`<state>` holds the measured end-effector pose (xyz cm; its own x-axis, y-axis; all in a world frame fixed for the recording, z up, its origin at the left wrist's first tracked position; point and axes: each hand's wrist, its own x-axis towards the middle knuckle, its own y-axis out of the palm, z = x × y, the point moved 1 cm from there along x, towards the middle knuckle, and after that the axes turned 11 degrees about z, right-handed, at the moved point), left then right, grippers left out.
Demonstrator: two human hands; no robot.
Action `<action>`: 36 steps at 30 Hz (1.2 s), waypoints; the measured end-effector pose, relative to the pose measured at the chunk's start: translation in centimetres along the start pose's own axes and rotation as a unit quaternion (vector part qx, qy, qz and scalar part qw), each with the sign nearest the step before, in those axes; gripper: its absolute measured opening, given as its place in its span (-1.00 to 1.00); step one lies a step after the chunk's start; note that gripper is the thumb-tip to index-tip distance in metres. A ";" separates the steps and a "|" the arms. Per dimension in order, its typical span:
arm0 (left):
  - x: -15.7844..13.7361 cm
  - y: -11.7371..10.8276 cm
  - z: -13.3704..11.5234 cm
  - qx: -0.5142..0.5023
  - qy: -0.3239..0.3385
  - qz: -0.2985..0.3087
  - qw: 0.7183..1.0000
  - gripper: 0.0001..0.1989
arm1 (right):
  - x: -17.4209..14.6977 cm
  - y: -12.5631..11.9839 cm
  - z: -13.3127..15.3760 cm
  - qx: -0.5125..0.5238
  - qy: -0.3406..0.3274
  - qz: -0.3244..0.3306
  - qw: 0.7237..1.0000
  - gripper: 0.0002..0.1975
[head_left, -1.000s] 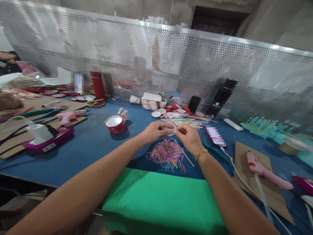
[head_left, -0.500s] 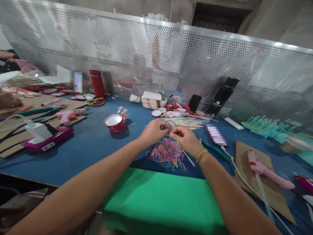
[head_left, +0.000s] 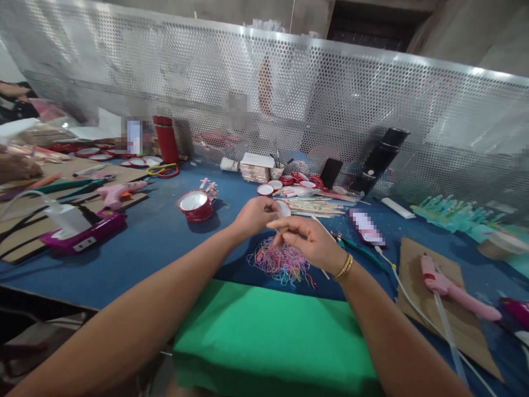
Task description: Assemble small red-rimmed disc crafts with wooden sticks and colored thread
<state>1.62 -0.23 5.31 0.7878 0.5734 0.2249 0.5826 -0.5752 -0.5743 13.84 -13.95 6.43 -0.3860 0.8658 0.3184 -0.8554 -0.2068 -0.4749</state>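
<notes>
My left hand (head_left: 257,216) is closed on a small round white disc with a red rim (head_left: 285,207), partly hidden behind the fingers. Just in front and to the right, my right hand (head_left: 309,238) has its thumb and fingers drawn together; anything in them is too small to make out. A tangled heap of colourful thin cords (head_left: 279,264) lies on the blue table under both hands. Behind them are thin wooden sticks (head_left: 316,206). Left of the hands stands a red-wrapped round tin (head_left: 195,206) with little sticks attached at its far side.
On the right, a pink glue gun (head_left: 442,281) rests on cardboard (head_left: 430,256), beside a phone (head_left: 367,226) and green-handled pliers (head_left: 359,251). To the left are a purple power strip (head_left: 103,227), another pink glue gun (head_left: 118,192) and a red bottle (head_left: 165,139). A perforated metal screen (head_left: 185,71) stands behind.
My right hand has turned and shifted slightly down and in front of my left hand, its fingers now across the left fingertips. The left hand still holds the disc.
</notes>
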 end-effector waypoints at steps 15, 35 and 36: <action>-0.2 0.6 -1.2 -0.302 -0.069 0.017 0.951 -0.80 | -1.0 -3.3 -2.6 -0.334 0.056 -0.216 0.916 -0.01; -1.2 0.6 -2.6 -0.391 -0.176 0.139 0.893 -0.76 | -0.6 -2.2 -2.8 -0.240 0.013 -0.151 0.959 -0.14; -1.2 0.7 -2.7 -0.399 -0.169 0.140 0.890 -0.75 | -0.6 -2.1 -2.7 -0.216 0.013 -0.151 0.965 -0.15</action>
<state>1.58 -2.88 6.77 0.8980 0.4071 -0.1668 0.4353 -0.8774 0.2019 16.84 -12.76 5.01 -0.1277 0.8695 0.4770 -0.7013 0.2610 -0.6634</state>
